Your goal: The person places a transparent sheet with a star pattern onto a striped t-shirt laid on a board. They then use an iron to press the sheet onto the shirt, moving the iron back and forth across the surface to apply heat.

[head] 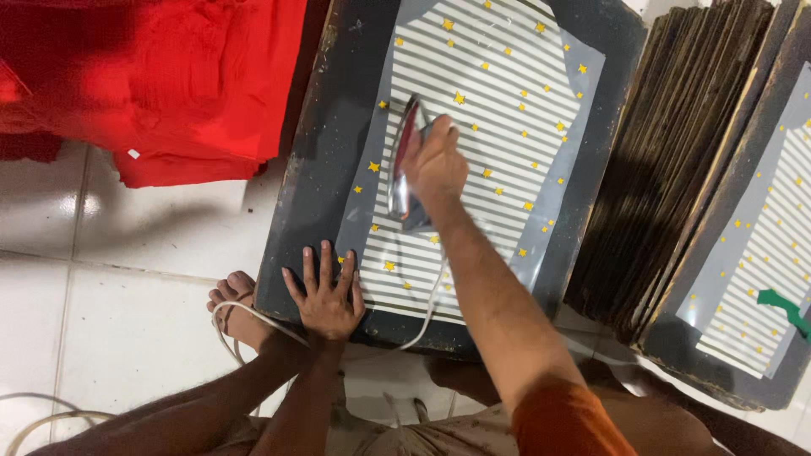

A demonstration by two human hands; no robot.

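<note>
A striped sheet with yellow stars (507, 93) lies on a dark board (325, 152) in front of me. My right hand (435, 160) grips the handle of an electric iron (405, 165), which rests on the sheet's left part. My left hand (323, 291) lies flat, fingers spread, on the board's near edge at the sheet's lower left corner. The iron's white cord (245, 325) runs from the iron over the board's near edge and past my bare foot (236, 308).
A stack of dark boards (667, 160) leans at the right, with another striped starred sheet (760, 253) and a green scrap (781, 306) on the outermost one. Red cloth (160, 76) is piled at the upper left on the white tiled floor (110, 253).
</note>
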